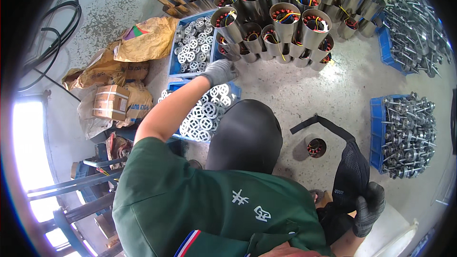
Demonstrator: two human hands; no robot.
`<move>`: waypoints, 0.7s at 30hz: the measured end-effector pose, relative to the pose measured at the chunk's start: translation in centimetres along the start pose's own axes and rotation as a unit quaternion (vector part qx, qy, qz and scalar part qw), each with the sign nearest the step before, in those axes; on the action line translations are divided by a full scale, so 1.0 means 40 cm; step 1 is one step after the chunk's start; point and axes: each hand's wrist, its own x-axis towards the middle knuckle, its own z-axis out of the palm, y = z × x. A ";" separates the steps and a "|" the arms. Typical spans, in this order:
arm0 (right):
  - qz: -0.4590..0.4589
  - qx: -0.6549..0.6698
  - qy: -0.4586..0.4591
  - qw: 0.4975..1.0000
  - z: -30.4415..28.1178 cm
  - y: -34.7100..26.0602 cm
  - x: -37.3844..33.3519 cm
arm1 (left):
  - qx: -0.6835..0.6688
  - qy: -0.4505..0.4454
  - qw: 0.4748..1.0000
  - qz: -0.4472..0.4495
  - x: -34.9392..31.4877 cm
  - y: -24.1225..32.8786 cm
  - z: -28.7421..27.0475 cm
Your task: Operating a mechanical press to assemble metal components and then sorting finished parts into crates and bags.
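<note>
My left hand (219,72), in a grey glove, reaches forward over two blue crates. It hovers at the near rim of the far crate (174,57), just above the near crate (234,88). Both hold several round silver slotted discs (204,110). Its fingers curl downward, and whatever is under them is hidden. My right hand (369,209), in a dark glove, is low at my right side with fingers closed on the lower edge of a black mesh pad (351,173) with a strap (318,121). My dark knee (245,135) rises between the arms.
Steel motor cylinders (281,19) with coloured windings are stacked ahead. One (316,147) stands alone on the floor. Blue crates of metal shafts (407,133) (414,33) sit at right. Brown sacks (143,38), a cardboard box (110,102) and black cables (52,38) lie at left.
</note>
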 end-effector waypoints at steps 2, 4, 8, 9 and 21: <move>0.024 0.022 -0.003 0.999 0.001 -0.005 0.003 | 0.028 -0.057 0.997 -0.047 0.059 -0.012 0.053; 0.031 0.042 0.012 0.999 0.001 -0.018 0.005 | 0.116 -0.131 0.975 -0.140 0.130 -0.017 0.093; 0.035 0.044 -0.021 0.998 -0.014 -0.052 -0.003 | 0.093 -0.098 0.961 -0.239 0.197 -0.042 0.169; 0.031 0.047 -0.033 0.998 -0.017 -0.057 -0.008 | 0.095 -0.095 0.963 -0.234 0.210 -0.046 0.177; -0.018 0.050 -0.050 0.997 -0.046 -0.037 -0.010 | -0.027 0.056 0.998 0.033 -0.035 0.253 -0.065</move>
